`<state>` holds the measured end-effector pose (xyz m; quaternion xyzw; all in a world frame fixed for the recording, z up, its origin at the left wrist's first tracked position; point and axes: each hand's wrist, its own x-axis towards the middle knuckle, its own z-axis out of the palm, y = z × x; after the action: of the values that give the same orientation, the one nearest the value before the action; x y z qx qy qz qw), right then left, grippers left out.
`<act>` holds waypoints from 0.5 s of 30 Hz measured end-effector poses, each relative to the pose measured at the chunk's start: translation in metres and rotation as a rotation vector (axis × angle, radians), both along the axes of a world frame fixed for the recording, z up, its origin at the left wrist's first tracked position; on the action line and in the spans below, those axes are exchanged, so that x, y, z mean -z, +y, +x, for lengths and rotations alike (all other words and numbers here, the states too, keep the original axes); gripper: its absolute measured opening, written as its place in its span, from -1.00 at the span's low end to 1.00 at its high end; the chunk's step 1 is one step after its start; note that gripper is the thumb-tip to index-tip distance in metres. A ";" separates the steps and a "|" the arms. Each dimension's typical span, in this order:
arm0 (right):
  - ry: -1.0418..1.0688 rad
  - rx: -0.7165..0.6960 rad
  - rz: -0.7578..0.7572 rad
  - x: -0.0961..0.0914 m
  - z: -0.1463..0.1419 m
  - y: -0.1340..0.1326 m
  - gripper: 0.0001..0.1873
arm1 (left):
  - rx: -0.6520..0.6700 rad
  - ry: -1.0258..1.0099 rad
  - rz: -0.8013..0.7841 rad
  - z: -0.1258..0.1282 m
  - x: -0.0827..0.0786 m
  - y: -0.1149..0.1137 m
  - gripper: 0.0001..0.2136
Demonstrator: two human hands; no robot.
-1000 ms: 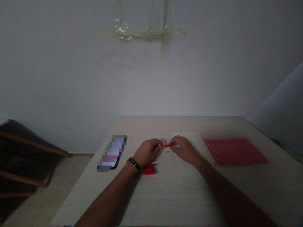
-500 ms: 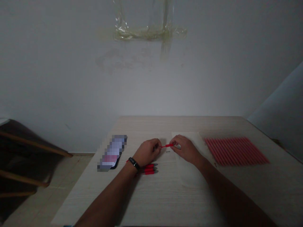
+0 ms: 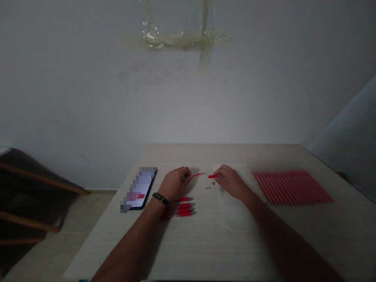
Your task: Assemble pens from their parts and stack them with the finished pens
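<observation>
My left hand [image 3: 176,181], a dark band on its wrist, pinches a thin red pen refill [image 3: 198,174] whose end points right. Across a small gap, my right hand [image 3: 229,181] has its fingers closed on a short red pen barrel [image 3: 212,176]. The refill and barrel are apart. Just below them lie a small spring [image 3: 208,188] and a tiny grey piece [image 3: 213,183] too small to make out. Several red pens with grey tips [image 3: 185,209] lie side by side near my left wrist, partly hidden by it.
A row of long red rods [image 3: 293,188] lies on the right of the table [image 3: 194,246]. A pale sheet [image 3: 235,219] is under my right hand. A phone [image 3: 143,192] with a partly blurred screen rests at the left edge. The wall [image 3: 188,109] stands behind.
The refill has come away from the red barrel, and a gap now separates them. My left hand has moved left and slightly up. A tiny grey piece now shows beneath the barrel.
</observation>
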<state>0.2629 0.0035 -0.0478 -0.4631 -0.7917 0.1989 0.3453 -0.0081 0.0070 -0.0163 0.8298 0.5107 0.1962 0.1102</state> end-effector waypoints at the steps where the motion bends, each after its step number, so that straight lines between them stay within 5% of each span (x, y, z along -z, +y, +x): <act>1: -0.002 -0.003 -0.009 0.001 -0.002 0.000 -0.92 | 0.002 -0.007 -0.001 0.001 0.001 0.000 -0.87; 9: 0.089 0.016 -0.074 0.008 -0.013 -0.002 -0.91 | -0.021 -0.088 -0.032 0.003 -0.003 -0.003 -0.82; 15: -0.052 -0.032 0.095 0.008 -0.025 -0.005 -0.88 | -0.067 -0.116 -0.038 0.004 -0.004 -0.002 -0.81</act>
<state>0.2378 -0.0017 -0.0557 -0.4384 -0.8162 0.1545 0.3432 -0.0039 0.0051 -0.0122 0.7971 0.5347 0.2380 0.1488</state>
